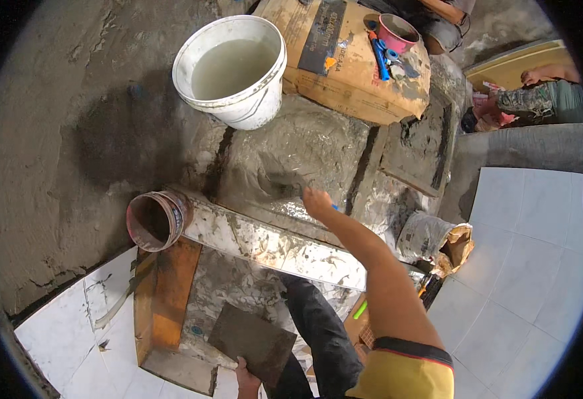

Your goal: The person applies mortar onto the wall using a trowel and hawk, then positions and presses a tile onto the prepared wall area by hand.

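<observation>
Head view: I see the right hand [316, 203] with fingers curled round a trowel [287, 187], its blade in wet grey mortar [324, 146], while the left hand [247, 380] pinches the lower edge of a dark square slab [255, 339] near the person's legs. I judge the mortar already wetted, its ridges beside the blade unfinished; whether the slab is coated, I cannot tell.
</observation>
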Tool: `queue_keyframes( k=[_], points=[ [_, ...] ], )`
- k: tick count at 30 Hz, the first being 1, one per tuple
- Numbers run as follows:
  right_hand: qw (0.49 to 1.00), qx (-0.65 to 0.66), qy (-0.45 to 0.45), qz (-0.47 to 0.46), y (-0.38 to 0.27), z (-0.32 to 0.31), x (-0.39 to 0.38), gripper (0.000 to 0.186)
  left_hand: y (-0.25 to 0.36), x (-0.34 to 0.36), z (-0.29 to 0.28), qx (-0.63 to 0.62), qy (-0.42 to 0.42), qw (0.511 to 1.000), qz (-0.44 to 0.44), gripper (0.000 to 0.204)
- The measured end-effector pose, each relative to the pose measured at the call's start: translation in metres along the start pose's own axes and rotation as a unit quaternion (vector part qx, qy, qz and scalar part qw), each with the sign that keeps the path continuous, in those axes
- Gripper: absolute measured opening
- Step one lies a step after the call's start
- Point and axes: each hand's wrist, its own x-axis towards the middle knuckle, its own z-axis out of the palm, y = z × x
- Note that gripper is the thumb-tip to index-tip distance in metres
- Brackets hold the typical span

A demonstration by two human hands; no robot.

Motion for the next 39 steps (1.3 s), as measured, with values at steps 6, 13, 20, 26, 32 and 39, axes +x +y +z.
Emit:
queue_keyframes(
  k=[6,13,20,26,32,39],
  points=[
    [0.952,0.232,-0.195,0.033,-0.007,-0.048,-0.045,0.031,0.003,0.012,0.003,-0.020,-0.095,0.995,-0.009,0.065],
    [0.944,0.316,-0.081,0.058,0.052,0.023,0.027,0.060,0.012,0.037,0.087,0.060,-0.156,0.986,-0.019,0.070],
    [0.981,0.141,-0.038,0.130,0.062,0.042,-0.058,0.056,0.035,0.009,0.077,0.038,-0.172,0.984,0.037,0.068],
    [0.989,0.065,0.064,0.115,0.071,0.001,-0.017,0.042,0.043,0.021,0.081,-0.015,-0.151,0.987,0.052,0.057],
    [0.988,0.024,-0.045,0.146,0.077,0.010,-0.016,0.046,0.035,0.026,0.086,0.014,-0.118,0.989,0.085,0.059],
    [0.980,0.023,-0.078,0.182,0.093,-0.012,-0.054,0.046,0.053,0.014,0.084,0.008,-0.095,0.990,0.105,0.052]
  ],
)
